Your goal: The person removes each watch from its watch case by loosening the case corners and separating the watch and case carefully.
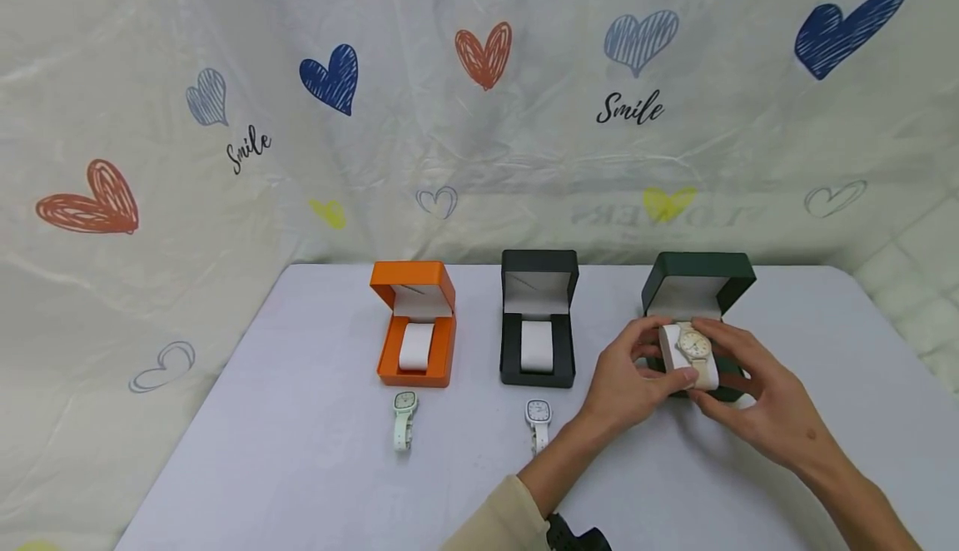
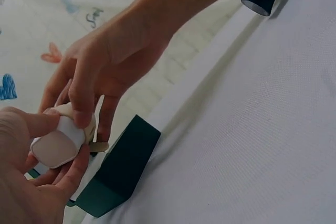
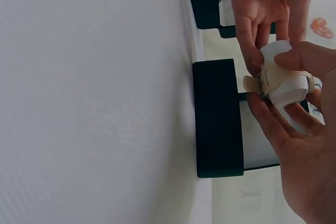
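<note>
The green box had its base hidden behind both hands. The cream watch showed its strap only in part, its dial markings too small to read. The white watch lost its lower strap behind the left forearm.

An open orange box and an open black box stand side by side on the pale table, each holding a white cushion. A mint-green watch lies just in front of the orange box, a white watch in front of the black one. Behind hangs a sheet printed with hearts and the word "Smile".
</note>
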Action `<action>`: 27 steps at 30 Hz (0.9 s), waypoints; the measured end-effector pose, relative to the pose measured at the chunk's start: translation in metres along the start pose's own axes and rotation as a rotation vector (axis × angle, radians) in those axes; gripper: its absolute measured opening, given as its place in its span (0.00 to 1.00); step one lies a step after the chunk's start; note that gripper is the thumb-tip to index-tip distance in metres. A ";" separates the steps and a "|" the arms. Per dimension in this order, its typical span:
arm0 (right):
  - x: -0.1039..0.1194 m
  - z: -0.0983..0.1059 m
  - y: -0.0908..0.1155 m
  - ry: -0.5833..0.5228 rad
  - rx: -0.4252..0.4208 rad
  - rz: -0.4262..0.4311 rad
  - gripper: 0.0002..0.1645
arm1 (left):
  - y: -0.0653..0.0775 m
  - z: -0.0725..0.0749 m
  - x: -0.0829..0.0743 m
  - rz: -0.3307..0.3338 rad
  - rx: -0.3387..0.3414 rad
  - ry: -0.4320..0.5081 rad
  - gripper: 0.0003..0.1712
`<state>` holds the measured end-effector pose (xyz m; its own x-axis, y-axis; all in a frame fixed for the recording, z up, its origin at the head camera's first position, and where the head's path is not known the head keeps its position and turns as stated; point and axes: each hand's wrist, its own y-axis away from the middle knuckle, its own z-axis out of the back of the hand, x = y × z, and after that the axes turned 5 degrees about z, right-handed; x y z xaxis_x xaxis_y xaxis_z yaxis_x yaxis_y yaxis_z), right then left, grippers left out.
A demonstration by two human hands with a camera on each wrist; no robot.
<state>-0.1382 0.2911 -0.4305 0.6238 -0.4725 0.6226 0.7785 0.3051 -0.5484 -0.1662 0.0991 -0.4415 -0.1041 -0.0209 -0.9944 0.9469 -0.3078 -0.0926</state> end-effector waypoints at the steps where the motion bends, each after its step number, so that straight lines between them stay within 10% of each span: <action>1: 0.000 -0.001 0.000 -0.010 -0.005 0.007 0.59 | 0.000 0.000 0.000 0.001 -0.003 0.001 0.36; 18: -0.002 -0.007 0.001 -0.013 -0.069 0.019 0.55 | 0.000 -0.002 -0.005 0.051 -0.059 0.006 0.36; 27: -0.001 -0.002 0.002 -0.051 0.060 -0.031 0.57 | 0.001 0.000 -0.002 0.071 -0.032 0.019 0.35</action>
<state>-0.1374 0.2903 -0.4329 0.6009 -0.4403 0.6671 0.7993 0.3406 -0.4952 -0.1651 0.0991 -0.4394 -0.0305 -0.0240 -0.9992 0.9609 -0.2760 -0.0227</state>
